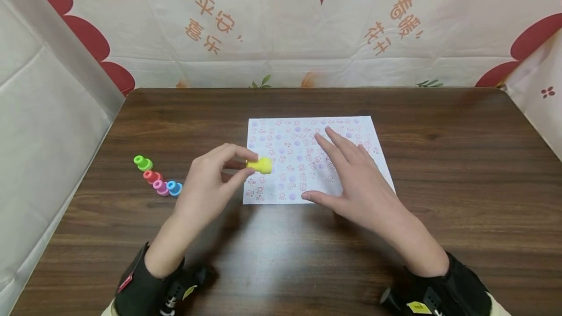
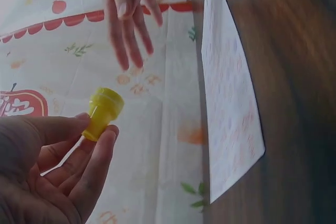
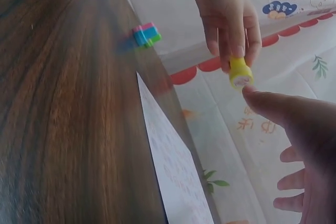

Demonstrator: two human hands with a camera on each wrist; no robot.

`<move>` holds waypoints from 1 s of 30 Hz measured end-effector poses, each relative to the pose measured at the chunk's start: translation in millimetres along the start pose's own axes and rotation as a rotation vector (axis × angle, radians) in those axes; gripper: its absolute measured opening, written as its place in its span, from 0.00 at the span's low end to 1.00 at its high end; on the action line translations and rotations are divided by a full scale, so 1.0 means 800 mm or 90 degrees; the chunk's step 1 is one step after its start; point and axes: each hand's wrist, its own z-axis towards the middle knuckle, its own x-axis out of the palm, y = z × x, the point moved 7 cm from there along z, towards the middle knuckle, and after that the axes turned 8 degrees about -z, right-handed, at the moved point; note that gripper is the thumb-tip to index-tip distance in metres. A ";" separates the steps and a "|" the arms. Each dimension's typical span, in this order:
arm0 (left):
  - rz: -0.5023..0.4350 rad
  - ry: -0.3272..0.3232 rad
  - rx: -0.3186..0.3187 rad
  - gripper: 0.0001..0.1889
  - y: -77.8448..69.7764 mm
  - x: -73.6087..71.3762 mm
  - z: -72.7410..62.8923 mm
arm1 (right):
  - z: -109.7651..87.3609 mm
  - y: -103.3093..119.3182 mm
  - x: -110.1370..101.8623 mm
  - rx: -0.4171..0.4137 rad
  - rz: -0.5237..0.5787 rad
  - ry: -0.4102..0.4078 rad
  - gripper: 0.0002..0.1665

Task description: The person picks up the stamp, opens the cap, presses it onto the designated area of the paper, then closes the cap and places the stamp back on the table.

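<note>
My left hand (image 1: 210,174) pinches a small yellow toy stamp (image 1: 262,165) between thumb and fingers, over the left part of a white sheet of paper (image 1: 281,160). The left wrist view shows the yellow stamp (image 2: 106,109) held by its narrow end, wide end outward. Its round patterned face shows in the right wrist view, on the stamp (image 3: 241,74). Rows of small pink and purple prints cover the paper. My right hand (image 1: 357,184), fingers spread and holding nothing, hovers over the right part of the sheet.
To the left on the brown wooden table (image 1: 461,184) stand more stamps: a green one (image 1: 143,163), a red one (image 1: 152,176), a pink one (image 1: 160,187) and a blue one (image 1: 174,188). A white printed cloth (image 1: 281,28) hangs behind the table's far edge.
</note>
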 end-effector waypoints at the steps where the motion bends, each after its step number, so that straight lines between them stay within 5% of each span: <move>1: -0.021 0.007 -0.007 0.10 0.001 0.003 0.000 | 0.000 0.002 0.000 -0.004 0.009 -0.002 0.60; 15: -0.335 0.125 -0.141 0.05 0.017 0.051 -0.004 | -0.003 0.039 0.007 -0.049 0.223 -0.063 0.39; 22: -0.343 0.140 -0.131 0.09 0.019 0.060 -0.006 | -0.003 0.047 0.003 -0.067 0.269 -0.124 0.22; 30: -0.287 0.130 -0.110 0.09 0.018 0.060 -0.007 | -0.007 0.046 0.004 -0.064 0.295 -0.149 0.19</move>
